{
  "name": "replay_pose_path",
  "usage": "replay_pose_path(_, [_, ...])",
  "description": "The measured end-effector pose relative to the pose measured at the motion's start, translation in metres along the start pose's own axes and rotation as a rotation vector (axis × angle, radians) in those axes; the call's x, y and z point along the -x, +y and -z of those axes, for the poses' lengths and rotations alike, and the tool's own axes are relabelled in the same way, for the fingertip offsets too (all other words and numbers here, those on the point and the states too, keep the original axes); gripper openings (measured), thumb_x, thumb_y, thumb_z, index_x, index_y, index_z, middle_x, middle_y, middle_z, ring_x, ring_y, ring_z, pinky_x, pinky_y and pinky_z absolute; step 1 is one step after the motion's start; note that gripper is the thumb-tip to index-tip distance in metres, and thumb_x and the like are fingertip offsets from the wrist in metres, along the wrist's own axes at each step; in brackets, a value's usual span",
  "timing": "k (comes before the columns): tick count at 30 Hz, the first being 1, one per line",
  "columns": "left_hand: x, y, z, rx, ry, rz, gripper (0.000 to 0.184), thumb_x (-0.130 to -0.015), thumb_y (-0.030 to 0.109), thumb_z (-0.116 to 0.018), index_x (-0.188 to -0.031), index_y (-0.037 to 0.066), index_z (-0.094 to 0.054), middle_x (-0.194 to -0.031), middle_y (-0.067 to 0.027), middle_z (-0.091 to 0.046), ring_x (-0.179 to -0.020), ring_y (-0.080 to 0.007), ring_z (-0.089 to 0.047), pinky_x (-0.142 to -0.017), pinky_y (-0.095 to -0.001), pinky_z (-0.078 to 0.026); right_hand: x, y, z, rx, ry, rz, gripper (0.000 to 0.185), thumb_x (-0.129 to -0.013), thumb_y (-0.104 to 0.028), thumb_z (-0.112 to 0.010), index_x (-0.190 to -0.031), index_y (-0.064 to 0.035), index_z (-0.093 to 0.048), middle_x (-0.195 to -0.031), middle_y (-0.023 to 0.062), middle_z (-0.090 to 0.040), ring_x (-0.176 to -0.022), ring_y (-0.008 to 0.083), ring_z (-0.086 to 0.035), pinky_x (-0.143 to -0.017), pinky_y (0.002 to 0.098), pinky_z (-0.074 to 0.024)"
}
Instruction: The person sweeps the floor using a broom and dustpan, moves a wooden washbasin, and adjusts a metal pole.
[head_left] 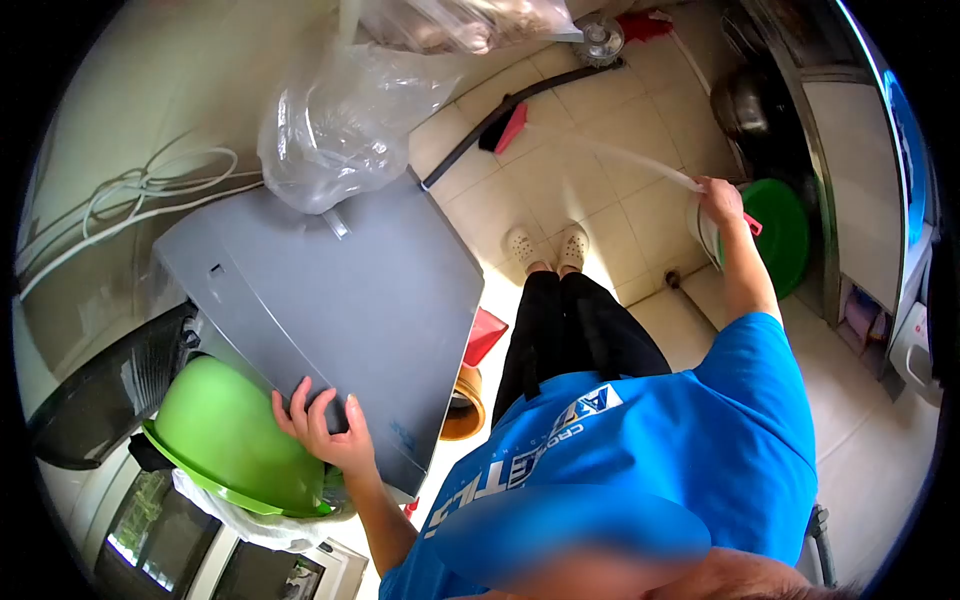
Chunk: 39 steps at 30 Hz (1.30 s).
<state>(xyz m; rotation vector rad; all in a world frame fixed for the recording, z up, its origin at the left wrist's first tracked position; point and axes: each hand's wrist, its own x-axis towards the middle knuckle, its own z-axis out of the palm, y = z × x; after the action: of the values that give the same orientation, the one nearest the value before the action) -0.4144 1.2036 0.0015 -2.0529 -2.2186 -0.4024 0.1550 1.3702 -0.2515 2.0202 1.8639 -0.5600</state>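
I log the long-handled brush [511, 128] with its pink head down on the tiled floor [630, 115], ahead of the pale shoes [573, 246]; the right hand [720, 201] is closed around its handle. Left hand [326, 430]: holding nothing, fingers parted and curled, over the grey panel [345, 290] beside the lime-green basin [225, 425]; contact I cannot confirm.

Single head-worn view, wide, dark curved edges. Looks steeply down along blue shirt [660, 440], nearest lens at bottom, to pale shoes [574, 245], farther off on tiled floor [620, 225]. Left hand [328, 428], right hand [720, 203] flank view.
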Motion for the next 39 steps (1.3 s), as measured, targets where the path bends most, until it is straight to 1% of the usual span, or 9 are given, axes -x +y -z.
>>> replay_pose_path(6, [-0.001,0.004,0.0,-0.015,-0.01,0.019,0.016,-0.07,0.021,-0.058,-0.074,0.006,-0.055,-0.1,-0.0095,-0.053,-0.108,-0.0434,-0.033,-0.086,-0.0546,-0.029,0.001,0.04,-0.013,-0.01,0.093,-0.078,0.03,-0.071,-0.017,-0.058,-0.1,-0.0148,-0.056,-0.091,0.0129,-0.059,-0.087,0.0308,-0.055,-0.071,0.0408,-0.0443])
replay_pose_path(14, [0.0,0.009,-0.001,-0.071,-0.039,0.039,0.012,-0.061,0.008,-0.06,-0.071,0.007,-0.054,-0.097,-0.0063,-0.054,-0.111,-0.0411,-0.032,-0.087,-0.0523,-0.029,0.002,0.016,-0.028,-0.17,0.09,-0.174,0.032,-0.072,-0.02,-0.057,-0.104,-0.0157,-0.056,-0.095,0.0125,-0.058,-0.089,0.0307,-0.054,-0.074,0.0397,-0.0439])
replay_pose_path(20, [0.0,0.009,-0.004,-0.086,-0.037,0.032,0.012,-0.06,0.008,-0.061,-0.07,0.006,-0.054,-0.096,-0.0056,-0.054,-0.112,-0.0401,-0.03,-0.087,-0.0515,-0.029,0.038,0.048,-0.071,-0.222,0.052,-0.285,0.031,-0.073,-0.023,-0.057,-0.104,-0.0183,-0.056,-0.094,0.0124,-0.059,-0.088,0.0298,-0.055,-0.074,0.0395,-0.0443])
replay_pose_path(21, [0.0,0.01,-0.004,-0.084,-0.035,0.028,0.012,-0.06,0.008,-0.061,-0.07,0.006,-0.054,-0.096,-0.0056,-0.054,-0.112,-0.0401,-0.03,-0.087,-0.0515,-0.029,0.044,0.049,-0.071,-0.256,0.02,-0.361,0.031,-0.073,-0.023,-0.057,-0.104,-0.0183,-0.057,-0.095,0.0126,-0.058,-0.089,0.0295,-0.055,-0.074,0.0393,-0.0443])
replay_pose_path(29, [0.0,0.015,-0.003,-0.096,-0.06,0.03,0.01,-0.064,0.01,-0.06,-0.071,0.006,-0.055,-0.096,-0.0043,-0.054,-0.114,-0.0399,-0.028,-0.086,-0.0518,-0.029,0.013,0.031,-0.041,-0.223,0.025,-0.347,0.032,-0.074,-0.023,-0.056,-0.104,-0.0145,-0.056,-0.1,0.013,-0.057,-0.093,0.03,-0.053,-0.077,0.0384,-0.0437])
replay_pose_path(31, [0.0,0.015,-0.003,-0.093,-0.065,0.018,0.01,-0.064,0.011,-0.06,-0.071,0.006,-0.055,-0.096,-0.0043,-0.054,-0.113,-0.0398,-0.028,-0.086,-0.0519,-0.029,0.018,0.049,-0.055,-0.232,0.062,-0.34,0.03,-0.073,-0.024,-0.056,-0.102,-0.0137,-0.057,-0.099,0.0138,-0.057,-0.092,0.0303,-0.054,-0.076,0.0388,-0.0441])
replay_pose_path(33, [0.0,0.014,-0.002,-0.092,-0.066,0.014,0.011,-0.064,0.011,-0.06,-0.071,0.006,-0.055,-0.095,-0.0042,-0.054,-0.113,-0.0397,-0.028,-0.086,-0.052,-0.029,0.026,0.067,-0.066,-0.25,-0.066,-0.338,0.027,-0.074,-0.025,-0.055,-0.098,-0.0129,-0.059,-0.096,0.0146,-0.058,-0.09,0.0306,-0.055,-0.075,0.0395,-0.0444])
replay_pose_path(34, [0.001,0.015,-0.002,-0.09,-0.055,0.02,0.01,-0.064,0.011,-0.06,-0.071,0.006,-0.055,-0.095,-0.0043,-0.054,-0.112,-0.0395,-0.029,-0.087,-0.0521,-0.029,0.037,0.068,-0.066,-0.264,-0.002,-0.345,0.027,-0.073,-0.022,-0.054,-0.095,-0.0066,-0.059,-0.087,0.0171,-0.059,-0.083,0.0332,-0.056,-0.07,0.0402,-0.0447])
replay_pose_path(39, [0.003,0.009,-0.001,-0.077,-0.034,0.018,0.011,-0.064,0.011,-0.06,-0.072,0.006,-0.055,-0.093,-0.0043,-0.054,-0.111,-0.0391,-0.03,-0.087,-0.0526,-0.028,0.073,0.067,-0.063,-0.303,0.094,-0.381,0.027,-0.073,-0.022,-0.053,-0.089,-0.001,-0.059,-0.082,0.0212,-0.058,-0.08,0.0358,-0.055,-0.069,0.0405,-0.0443])
